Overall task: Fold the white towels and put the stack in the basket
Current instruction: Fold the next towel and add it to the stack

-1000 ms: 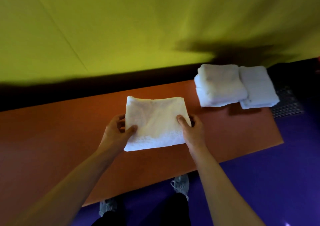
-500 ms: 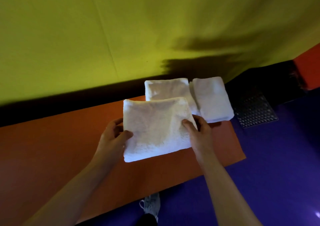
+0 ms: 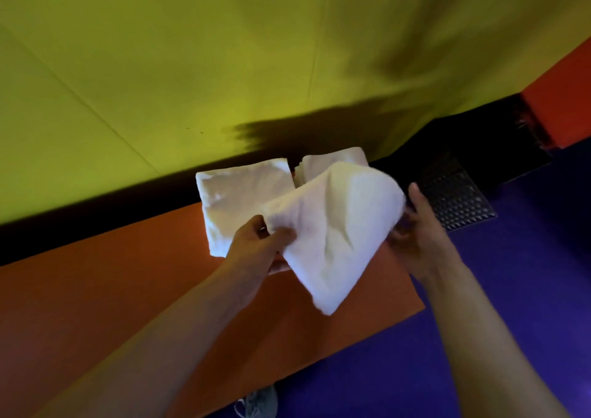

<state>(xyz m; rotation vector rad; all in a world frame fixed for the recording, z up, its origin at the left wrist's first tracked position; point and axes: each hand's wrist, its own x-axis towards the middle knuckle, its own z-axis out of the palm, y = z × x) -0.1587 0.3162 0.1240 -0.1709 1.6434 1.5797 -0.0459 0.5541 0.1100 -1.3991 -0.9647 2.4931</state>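
Observation:
A folded white towel [image 3: 335, 232] hangs tilted in the air above the orange table [image 3: 112, 289], one corner pointing down. My left hand [image 3: 256, 244] pinches its left edge between thumb and fingers. My right hand [image 3: 415, 235] holds its right edge, fingers partly hidden under the cloth. Behind it, two folded white towel stacks lie side by side at the table's far right: a larger stack [image 3: 240, 200] on the left and a second stack [image 3: 332, 161] mostly hidden by the held towel. A dark mesh basket [image 3: 457, 196] sits on the floor right of the table.
A yellow wall [image 3: 224, 65] rises directly behind the table. Purple floor [image 3: 479, 321] spreads to the right and front. An orange block [image 3: 563, 104] stands at the far right. A grey shoe [image 3: 259, 401] shows below the table's front edge.
The towel has been lifted off the table and carried right, now tilted over the two stacks. Both hands moved right with it, and the view swung right.

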